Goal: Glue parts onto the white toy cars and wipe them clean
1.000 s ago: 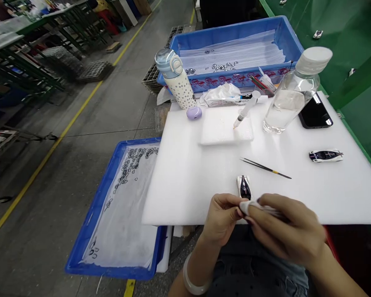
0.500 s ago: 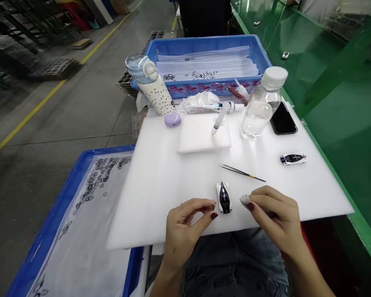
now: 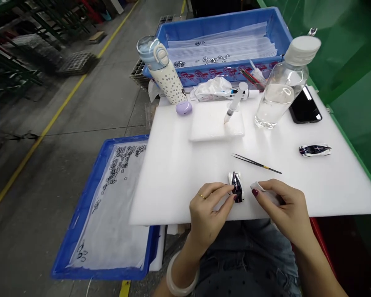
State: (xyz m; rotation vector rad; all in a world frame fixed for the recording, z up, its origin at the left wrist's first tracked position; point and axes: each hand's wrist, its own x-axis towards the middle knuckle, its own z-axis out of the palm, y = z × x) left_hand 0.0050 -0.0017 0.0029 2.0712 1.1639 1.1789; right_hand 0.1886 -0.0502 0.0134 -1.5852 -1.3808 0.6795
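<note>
A small white toy car with a dark top (image 3: 236,190) lies on the white work board (image 3: 173,177). My left hand (image 3: 210,210) is at its left side, thumb and index finger pinched together over the car's edge. Whatever those fingertips hold, if anything, is too small to make out. To the right of the car, my right hand (image 3: 286,206) pinches a crumpled white cloth or tissue (image 3: 257,186) between thumb and fingers. Black tweezers (image 3: 257,163) with a yellow band lie just beyond both hands. A second toy car (image 3: 315,150) sits farther right.
A syringe (image 3: 231,108) leans on a white foam block (image 3: 204,126). Behind stand a dotted bottle (image 3: 168,80), a purple case (image 3: 184,108), a clear bottle of liquid (image 3: 273,99) and a phone (image 3: 306,108). Blue trays (image 3: 284,33) with small dark-outlined pieces are behind and at left.
My left hand has moved right, its fingertips now overlapping the car's edge. My right hand still holds the white cloth or tissue near the car. The camera view has shifted.
</note>
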